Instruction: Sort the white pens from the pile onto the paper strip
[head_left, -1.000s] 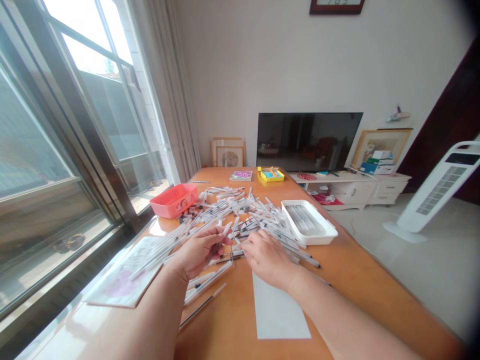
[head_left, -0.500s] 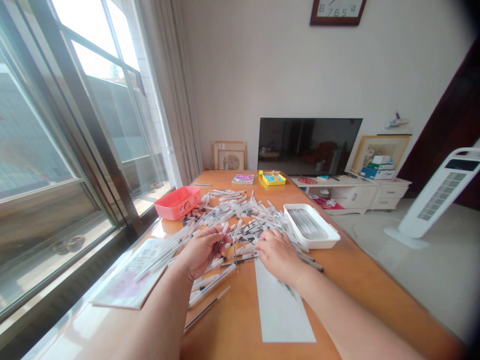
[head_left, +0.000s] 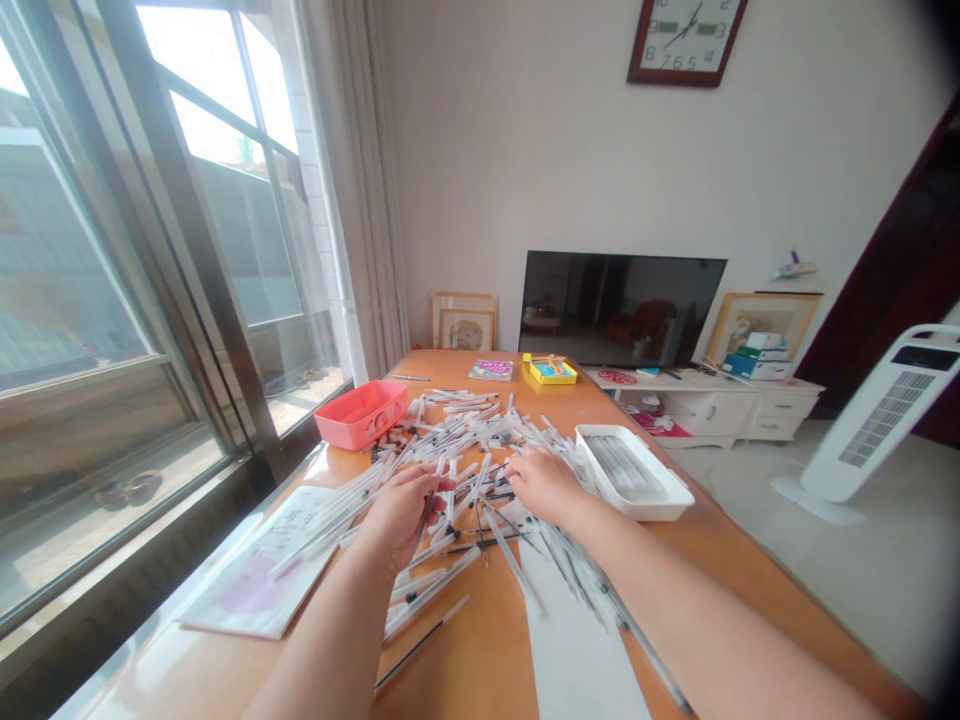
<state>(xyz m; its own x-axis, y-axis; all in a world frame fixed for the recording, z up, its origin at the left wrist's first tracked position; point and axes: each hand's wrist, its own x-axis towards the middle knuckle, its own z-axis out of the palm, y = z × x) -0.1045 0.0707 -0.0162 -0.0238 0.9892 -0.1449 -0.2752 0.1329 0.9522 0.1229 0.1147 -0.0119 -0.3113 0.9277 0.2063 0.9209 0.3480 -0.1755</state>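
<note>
A spread heap of clear pen barrels and dark-tipped refills (head_left: 480,425) covers the middle of the wooden table. At its near left side, my left hand (head_left: 405,508) is closed round a slim pen (head_left: 427,512), whose dark length shows under the fingers. My right hand (head_left: 546,485) reaches into the heap with its fingers curled down; whatever lies at the fingertips is hidden. Under the right forearm lies a white paper strip (head_left: 577,640) with loose refills on its far end. A white tray (head_left: 671,498) with a layer of refills stands right of that hand.
A pink-red basket (head_left: 352,435) stands at the table's left edge. Pens overlap a booklet (head_left: 262,590) at near left. At the far end are a small colourful book (head_left: 491,370) and a yellow box (head_left: 553,375). One loose refill (head_left: 420,645) lies near the front.
The view has tilted up slightly. My right hand has moved forward, away from the paper strip, and a clear barrel now lies across the strip's edge. My left hand keeps its hold.
</note>
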